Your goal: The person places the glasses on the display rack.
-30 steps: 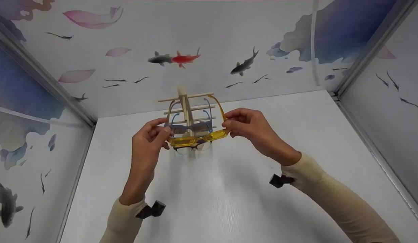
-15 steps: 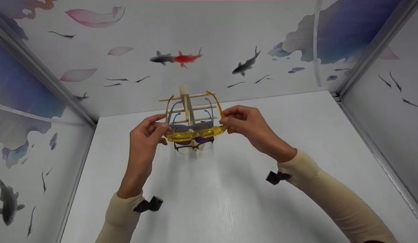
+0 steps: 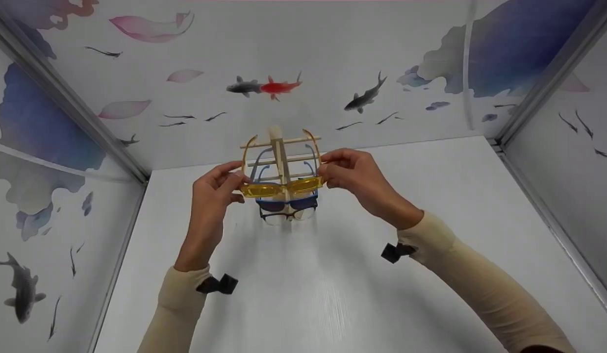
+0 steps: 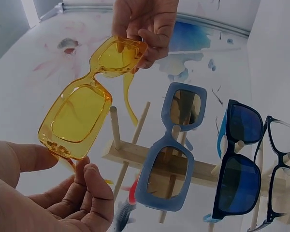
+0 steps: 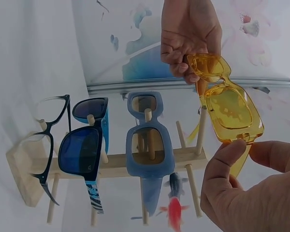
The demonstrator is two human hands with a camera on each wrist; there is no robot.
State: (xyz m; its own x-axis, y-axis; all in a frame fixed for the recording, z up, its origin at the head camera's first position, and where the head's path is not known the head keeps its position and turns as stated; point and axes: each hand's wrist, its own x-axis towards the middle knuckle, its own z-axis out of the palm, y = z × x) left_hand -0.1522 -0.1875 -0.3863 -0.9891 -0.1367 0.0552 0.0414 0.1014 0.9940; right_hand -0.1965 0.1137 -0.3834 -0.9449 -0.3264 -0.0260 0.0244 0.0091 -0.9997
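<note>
Yellow see-through sunglasses (image 3: 262, 190) are held level between both hands, temples pointing toward the back wall. My left hand (image 3: 210, 196) pinches them at the left hinge, thumb and fingers on the corner. The right hand (image 3: 355, 176) pinches the opposite hinge. They hover at the top end of a wooden glasses rack (image 3: 280, 157), beside its uppermost peg (image 4: 114, 128); whether they touch it I cannot tell. Lower down hang grey-blue sunglasses (image 4: 170, 140), dark blue-lensed sunglasses (image 4: 239, 183) and clear-lens glasses (image 5: 49, 128). The head view mostly hides the grey-blue pair behind the yellow one.
The rack stands on a white table (image 3: 303, 284) close to the back wall (image 3: 323, 49), which is printed with fish and petals. Side panels with metal edge rails (image 3: 543, 83) close in left and right. Wooden pegs stick out on both sides of the rack's post.
Both hands have carried the yellow sunglasses forward toward the rack's upper end. In the head view they now cover the grey-blue pair and leave the dark blue-lensed pair visible. Both grips stay the same.
</note>
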